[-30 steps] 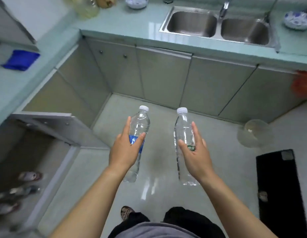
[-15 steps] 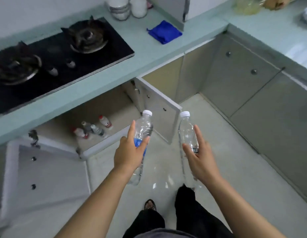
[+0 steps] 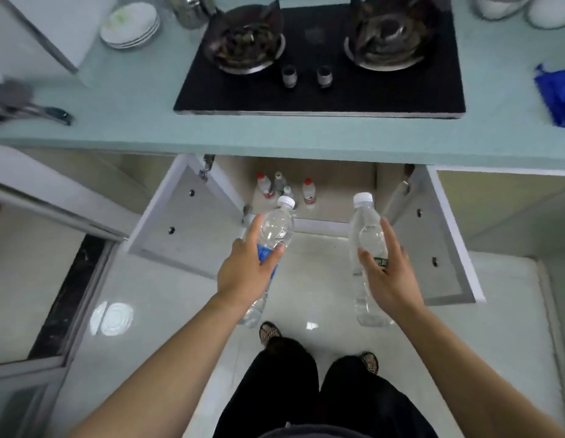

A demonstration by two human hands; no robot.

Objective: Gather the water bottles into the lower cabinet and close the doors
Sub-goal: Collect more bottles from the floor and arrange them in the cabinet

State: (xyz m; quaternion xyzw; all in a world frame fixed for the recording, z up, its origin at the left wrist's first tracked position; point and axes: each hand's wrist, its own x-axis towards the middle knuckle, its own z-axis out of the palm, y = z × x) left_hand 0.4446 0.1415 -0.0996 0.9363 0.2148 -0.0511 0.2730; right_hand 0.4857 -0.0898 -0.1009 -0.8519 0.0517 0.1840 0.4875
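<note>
My left hand grips a clear water bottle with a blue label and white cap, tilted slightly right. My right hand grips a second clear bottle with a green label, nearly upright. Both bottles are held in the air in front of the lower cabinet under the stove. Its left door and right door stand wide open. Several small bottles with red or pale caps stand on the cabinet floor near the back left.
A black two-burner gas stove sits on the pale green counter above the cabinet. Stacked plates, a utensil and a blue cloth lie on the counter. Glossy floor tiles and my feet are below.
The view has swung left from the sink corner to face the open cabinet under the stove head-on. Both hands keep holding their bottles, now closer to the cabinet opening.
</note>
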